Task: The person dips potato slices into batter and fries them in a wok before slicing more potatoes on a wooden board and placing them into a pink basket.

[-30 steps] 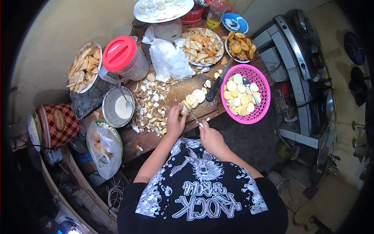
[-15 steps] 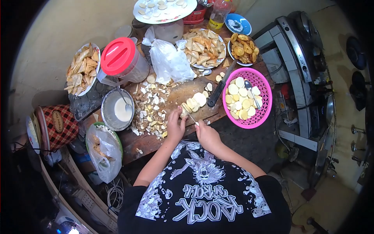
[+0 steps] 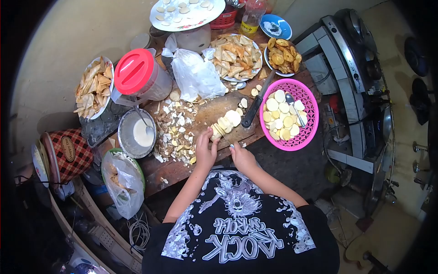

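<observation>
My left hand [image 3: 206,153] curls its fingers round the near end of a peeled, pale-yellow root vegetable [image 3: 217,132], steadying it on the wooden cutting board [image 3: 207,112]. From its far end, a row of round slices [image 3: 233,118] leans across the board. In my right hand [image 3: 243,158] is the pale handle of a small knife [image 3: 224,138], its thin blade at the vegetable. Beyond the slices lies a larger knife with a black handle [image 3: 252,112]. To the right, a pink plastic basket [image 3: 284,148] holds many round slices and a metal spoon [image 3: 296,109].
Peelings [image 3: 175,130] litter the board's left side. Beside them stand a metal bowl of white liquid [image 3: 145,132] and a red-lidded pitcher [image 3: 137,71]. Farther back are a white plastic bag [image 3: 194,73], a plate of folded triangular pastries [image 3: 237,57] and a bowl of fried pieces [image 3: 284,57].
The view has shifted slightly. Both hands stay at the vegetable, and the small knife's blade now sits a little differently against it.
</observation>
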A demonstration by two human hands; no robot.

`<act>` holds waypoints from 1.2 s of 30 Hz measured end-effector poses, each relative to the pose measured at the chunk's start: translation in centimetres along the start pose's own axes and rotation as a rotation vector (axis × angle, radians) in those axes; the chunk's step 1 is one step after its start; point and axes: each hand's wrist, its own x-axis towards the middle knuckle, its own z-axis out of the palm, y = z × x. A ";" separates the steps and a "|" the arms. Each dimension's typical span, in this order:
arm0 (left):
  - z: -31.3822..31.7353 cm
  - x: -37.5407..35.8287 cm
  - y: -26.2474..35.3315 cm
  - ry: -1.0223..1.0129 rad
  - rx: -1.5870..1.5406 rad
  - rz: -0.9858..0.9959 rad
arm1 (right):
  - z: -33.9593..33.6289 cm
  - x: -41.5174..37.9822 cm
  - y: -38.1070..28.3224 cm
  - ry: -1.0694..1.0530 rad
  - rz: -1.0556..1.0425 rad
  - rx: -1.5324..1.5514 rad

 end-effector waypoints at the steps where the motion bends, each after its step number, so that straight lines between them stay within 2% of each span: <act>1: 0.0 0.1 -0.1 0.002 -0.005 0.005 | 0.1 0.1 0.2 -0.001 0.001 0.038; 5: -0.3 0.0 -0.1 0.000 -0.021 -0.011 | -0.3 0.4 0.6 -0.048 0.004 0.195; 8: -0.2 0.0 -0.1 0.014 -0.033 -0.007 | -1.9 -0.8 -1.0 -0.006 -0.038 0.228; 14: -0.3 0.0 0.1 0.024 -0.024 -0.001 | -3.8 -2.9 -2.9 -0.006 -0.074 0.052; 17: -0.1 -0.1 0.0 0.034 -0.012 0.010 | -3.2 -3.0 -2.4 0.082 -0.094 -0.016; 36: 0.1 -0.1 0.1 0.036 -0.028 -0.017 | -4.0 -2.2 -4.8 0.000 0.019 -0.079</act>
